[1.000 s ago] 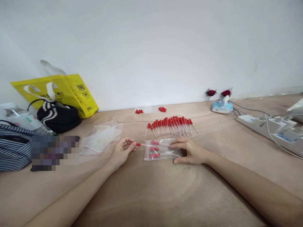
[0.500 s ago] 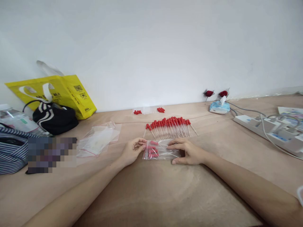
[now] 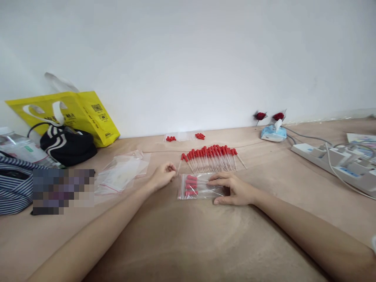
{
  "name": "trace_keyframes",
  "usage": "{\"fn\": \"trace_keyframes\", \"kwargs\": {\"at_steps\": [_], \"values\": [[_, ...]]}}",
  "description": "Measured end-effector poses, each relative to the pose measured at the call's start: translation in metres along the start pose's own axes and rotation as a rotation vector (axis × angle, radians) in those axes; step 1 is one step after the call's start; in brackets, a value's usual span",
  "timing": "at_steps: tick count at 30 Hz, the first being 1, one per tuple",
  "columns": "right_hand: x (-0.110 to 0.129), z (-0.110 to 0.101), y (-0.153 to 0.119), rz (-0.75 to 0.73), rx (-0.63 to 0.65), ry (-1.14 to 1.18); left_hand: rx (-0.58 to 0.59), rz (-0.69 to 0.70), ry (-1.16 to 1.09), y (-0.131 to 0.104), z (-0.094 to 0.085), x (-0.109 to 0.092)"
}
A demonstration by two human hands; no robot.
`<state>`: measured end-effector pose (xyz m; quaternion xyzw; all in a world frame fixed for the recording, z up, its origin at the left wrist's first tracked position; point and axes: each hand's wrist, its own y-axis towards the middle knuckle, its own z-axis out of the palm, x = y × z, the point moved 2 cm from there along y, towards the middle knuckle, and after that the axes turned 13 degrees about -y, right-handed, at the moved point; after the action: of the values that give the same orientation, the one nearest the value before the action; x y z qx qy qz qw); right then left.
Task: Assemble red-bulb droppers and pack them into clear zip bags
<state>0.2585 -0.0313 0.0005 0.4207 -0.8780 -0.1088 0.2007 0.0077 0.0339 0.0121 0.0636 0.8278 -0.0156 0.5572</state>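
A clear zip bag (image 3: 181, 192) lies flat at the middle of the table, with several red-bulbed droppers (image 3: 190, 187) inside, bulbs to the left. My right hand (image 3: 233, 188) rests over the bag's right end, fingers and thumb spread apart; its palm hides that end. Just left of the bag, my left hand (image 3: 165, 175) is curled closed, touching neither the bag nor anything visible. Its fingertips are close to the leftmost dropper of a row of loose droppers (image 3: 211, 152) behind the bag. Farther back sits another clear bag (image 3: 185, 136) with small red pieces at both ends.
Flat clear bags (image 3: 123, 172) are stacked at the left. Beyond them are a yellow bag (image 3: 102, 125), a black pouch (image 3: 69, 147) and a striped bag (image 3: 14, 188). On the right are a tissue pack (image 3: 273, 134), red flowers (image 3: 260, 116) and a power strip (image 3: 323, 158) with cables.
My left hand has let go of the zip bag's left edge and moved up and to the left, its fingers curling in. My right hand has stayed on the bag.
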Motion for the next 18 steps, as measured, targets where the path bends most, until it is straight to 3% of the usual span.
{"fn": "trace_keyframes", "kwargs": {"at_steps": [4, 10, 14, 18], "values": [[0.000, 0.000, 0.000, 0.011, 0.002, -0.009, -0.075, -0.028, 0.038, 0.042, -0.008, -0.002], [0.000, -0.001, 0.000, 0.011, 0.013, -0.016, -0.044, -0.129, 0.021, 0.087, 0.011, -0.004], [0.000, -0.001, 0.000, 0.012, 0.014, -0.013, -0.045, -0.179, -0.056, 0.083, 0.005, -0.011], [-0.001, 0.000, 0.000, 0.006, 0.008, 0.003, -0.078, -0.100, -0.204, 0.050, -0.022, -0.020]]}}
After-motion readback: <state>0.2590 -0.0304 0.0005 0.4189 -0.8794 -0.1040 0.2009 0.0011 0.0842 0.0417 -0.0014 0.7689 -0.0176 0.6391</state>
